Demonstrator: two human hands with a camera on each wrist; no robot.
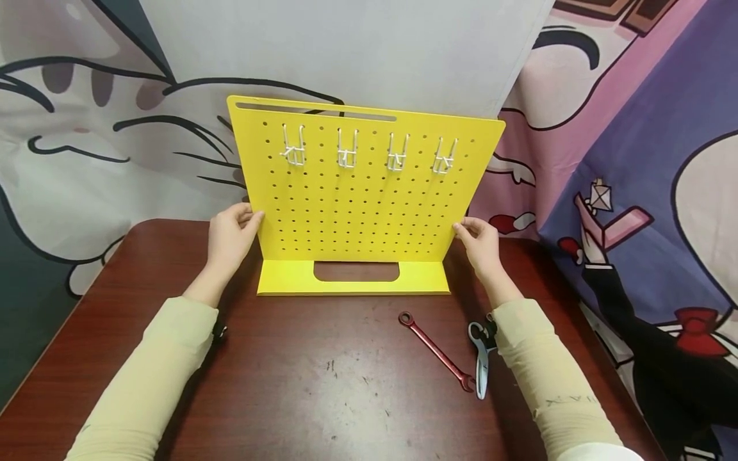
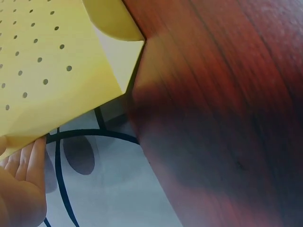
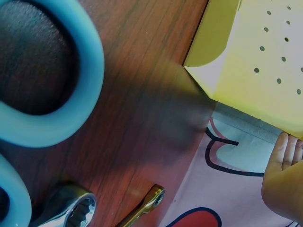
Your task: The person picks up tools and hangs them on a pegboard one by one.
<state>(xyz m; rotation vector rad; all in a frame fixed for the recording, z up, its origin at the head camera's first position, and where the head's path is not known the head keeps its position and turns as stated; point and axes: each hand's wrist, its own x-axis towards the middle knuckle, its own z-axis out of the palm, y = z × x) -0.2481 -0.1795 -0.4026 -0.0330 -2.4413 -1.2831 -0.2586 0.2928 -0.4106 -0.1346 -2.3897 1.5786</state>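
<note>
A yellow pegboard (image 1: 357, 205) stands on its flat foot (image 1: 282, 278) at the back of the table, leaning slightly away. Several white wire hooks (image 1: 346, 153) hang in a row near its top. My left hand (image 1: 229, 237) pinches the board's left edge, thumb in front and fingers behind. On the opposite edge my right hand (image 1: 480, 243) holds it in the same way, at about the same height. The left wrist view has the left hand (image 2: 21, 189) low at the edge; the right hand (image 3: 286, 179) shows likewise in the right wrist view.
A red combination wrench (image 1: 435, 352) lies on the dark wooden table (image 1: 311, 378). Beside it, near the right forearm, are light-blue-handled scissors (image 1: 482, 368). The right wrist view also has a silver ring-ended wrench (image 3: 75, 210). Printed cloth (image 1: 651, 160) hangs behind.
</note>
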